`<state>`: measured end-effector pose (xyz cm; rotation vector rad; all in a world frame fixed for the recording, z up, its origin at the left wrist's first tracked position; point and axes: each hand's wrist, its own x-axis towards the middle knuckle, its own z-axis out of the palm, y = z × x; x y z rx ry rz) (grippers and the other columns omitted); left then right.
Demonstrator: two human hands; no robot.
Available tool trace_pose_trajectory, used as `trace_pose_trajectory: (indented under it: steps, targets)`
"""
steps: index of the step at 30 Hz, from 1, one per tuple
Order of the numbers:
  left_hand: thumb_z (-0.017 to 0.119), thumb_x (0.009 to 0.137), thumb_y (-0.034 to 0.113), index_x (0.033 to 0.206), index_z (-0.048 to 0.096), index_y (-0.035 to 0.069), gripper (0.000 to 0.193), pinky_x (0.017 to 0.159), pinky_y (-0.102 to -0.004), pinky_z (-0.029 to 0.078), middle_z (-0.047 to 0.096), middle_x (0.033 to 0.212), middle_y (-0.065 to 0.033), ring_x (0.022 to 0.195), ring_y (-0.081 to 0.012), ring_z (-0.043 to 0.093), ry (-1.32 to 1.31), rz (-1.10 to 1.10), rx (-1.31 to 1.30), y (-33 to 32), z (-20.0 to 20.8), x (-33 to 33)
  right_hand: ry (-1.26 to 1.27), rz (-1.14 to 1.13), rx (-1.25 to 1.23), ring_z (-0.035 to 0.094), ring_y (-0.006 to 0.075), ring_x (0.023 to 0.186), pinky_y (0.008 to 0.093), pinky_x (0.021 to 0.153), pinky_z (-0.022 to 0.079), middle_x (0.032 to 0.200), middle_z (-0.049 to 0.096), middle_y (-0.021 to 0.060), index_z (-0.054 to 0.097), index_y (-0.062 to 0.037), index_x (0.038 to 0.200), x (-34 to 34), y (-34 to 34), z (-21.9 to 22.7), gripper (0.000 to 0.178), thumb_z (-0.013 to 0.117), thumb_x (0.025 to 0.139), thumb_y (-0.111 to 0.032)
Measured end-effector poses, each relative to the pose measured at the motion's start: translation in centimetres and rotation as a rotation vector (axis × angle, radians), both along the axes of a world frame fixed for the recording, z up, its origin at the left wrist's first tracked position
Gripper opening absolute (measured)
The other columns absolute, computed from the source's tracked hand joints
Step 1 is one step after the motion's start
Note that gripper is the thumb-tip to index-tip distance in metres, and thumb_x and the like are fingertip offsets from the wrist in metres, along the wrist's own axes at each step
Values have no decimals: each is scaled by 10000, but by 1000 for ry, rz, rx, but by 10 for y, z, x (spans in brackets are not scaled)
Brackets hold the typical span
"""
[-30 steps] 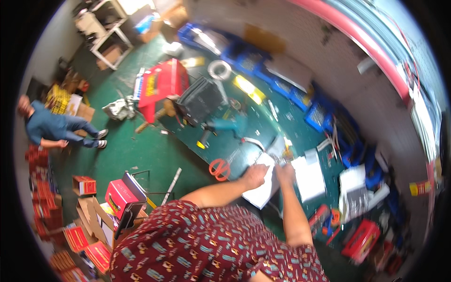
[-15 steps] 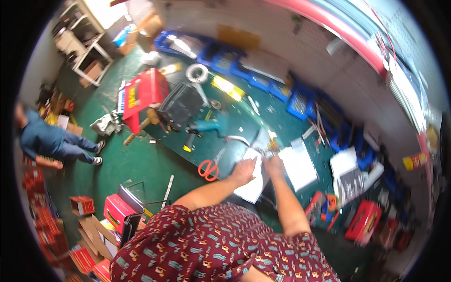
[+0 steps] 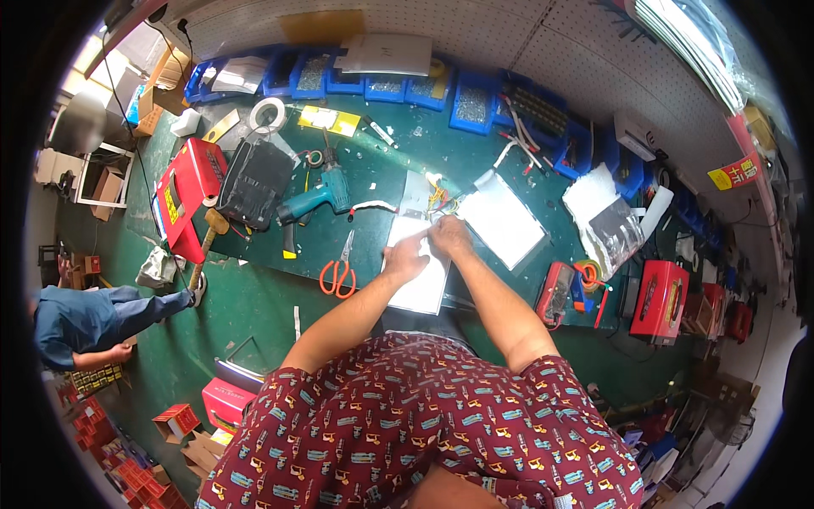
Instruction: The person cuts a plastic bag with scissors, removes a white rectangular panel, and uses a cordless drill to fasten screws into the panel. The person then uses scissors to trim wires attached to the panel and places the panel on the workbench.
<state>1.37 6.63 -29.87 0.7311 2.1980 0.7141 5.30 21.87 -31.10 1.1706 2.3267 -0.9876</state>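
Observation:
My left hand [image 3: 407,259] lies closed on the white flat panel [image 3: 417,295], gripping it near its left edge. Just right of it, my right hand [image 3: 451,237] is closed at the panel's upper right edge; what its fingers pinch is hidden. A bunch of thin coloured wires [image 3: 437,193] rises beyond my fingers beside a grey metal plate [image 3: 415,191]. Close to my right hand rests a second white panel [image 3: 506,222]. Left of my left hand are orange-handled scissors [image 3: 339,276], and farther off a teal cordless drill [image 3: 315,197].
Blue parts bins [image 3: 472,103] line the bench's far side. A black case [image 3: 257,180], red box [image 3: 188,191] and mallet [image 3: 212,233] are at left. A red multimeter [image 3: 555,293] and red box [image 3: 660,299] sit right. Another person [image 3: 85,318] is at far left.
The view has turned and steadied, so the bench sits more level. Both hands stay at the white panel, the right one still by the wires. The other person appears lower at the left.

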Motion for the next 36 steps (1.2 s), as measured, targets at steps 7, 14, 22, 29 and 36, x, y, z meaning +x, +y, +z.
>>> trace_pose_trajectory:
  steps: [7, 14, 22, 29, 36]
  targets:
    - [684, 798, 221, 1349, 622, 229, 554, 983, -476, 433, 641, 1183, -103, 1137, -286, 624, -86, 59, 8, -3, -19, -7, -38, 25, 35, 705, 394, 1032, 467, 896, 539, 1043, 726, 258, 743, 33, 1012, -4, -10, 41, 502, 638, 859, -433]
    - [737, 807, 186, 1459, 473, 71, 712, 989, -466, 404, 580, 1166, -176, 1164, -343, 543, 210, -143, 131, -25, -13, 7, -18, 137, 104, 679, 403, 1088, 474, 949, 522, 1106, 711, 254, 737, 6, 1041, -6, -8, 37, 381, 594, 915, -323]
    - [804, 789, 237, 1542, 334, 42, 909, 938, -460, 411, 532, 1122, -188, 1100, -357, 526, 333, -281, 33, -23, -3, 6, -24, 261, 45, 686, 397, 1062, 467, 940, 533, 1096, 712, 253, 728, 7, 1042, -7, 6, 8, 336, 592, 887, -258]
    - [807, 797, 244, 1546, 337, 50, 906, 944, -464, 408, 538, 1138, -189, 1108, -359, 529, 305, -293, -11, -24, -3, 5, 110, 375, -161, 735, 355, 812, 436, 772, 576, 855, 724, 258, 720, 59, 813, 3, 33, -8, 369, 586, 852, -283]
    - [804, 803, 237, 1552, 336, 55, 902, 956, -463, 406, 540, 1158, -193, 1129, -360, 525, 287, -297, -17, -23, -2, 6, 148, 183, -665, 631, 127, 551, 291, 559, 510, 615, 631, 48, 605, -49, 679, 11, 58, 0, 298, 670, 908, -229]
